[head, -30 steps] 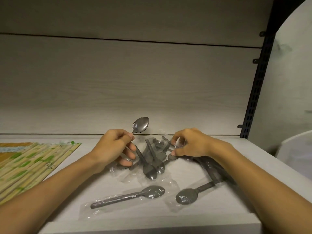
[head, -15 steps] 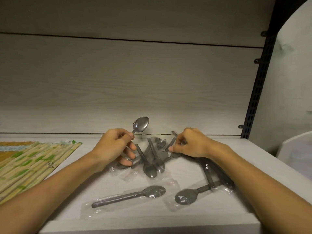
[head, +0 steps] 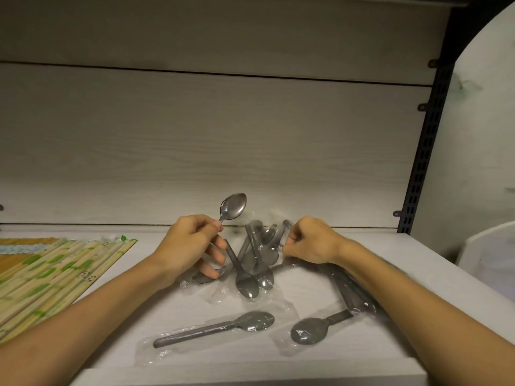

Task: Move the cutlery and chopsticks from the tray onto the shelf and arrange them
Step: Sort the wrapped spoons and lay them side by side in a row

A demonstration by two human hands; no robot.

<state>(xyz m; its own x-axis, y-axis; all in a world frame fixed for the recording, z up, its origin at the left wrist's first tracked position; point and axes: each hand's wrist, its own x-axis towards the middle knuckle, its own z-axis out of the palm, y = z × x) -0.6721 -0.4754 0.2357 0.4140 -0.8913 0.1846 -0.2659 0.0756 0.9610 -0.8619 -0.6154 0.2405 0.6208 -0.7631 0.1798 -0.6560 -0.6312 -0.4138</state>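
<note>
Left hand (head: 192, 246) grips a bare metal spoon (head: 232, 207) by its handle, fingers curled round it, the bowl standing up above the knuckles and clear of the shelf (head: 390, 246). Right hand (head: 309, 240) is closed, and I read its fingertips as pinching the clear wrapping at the top of a heap of wrapped spoons (head: 253, 263) that lies between the two hands; the exact contact is hidden behind the knuckles. I note that heap resting on the shelf surface, handles crossing, bowls pointing toward me. Nearer the front edge I see one wrapped spoon (head: 214, 328) lying flat, bowl to the right, and just beside it a second wrapped spoon (head: 315, 330) whose handle runs under the right forearm. Further wrapped cutlery (head: 351, 288) lies beneath that forearm. At far left, well apart from the spoons, a bundle of wrapped chopsticks (head: 55, 274) lies on the same shelf.
</note>
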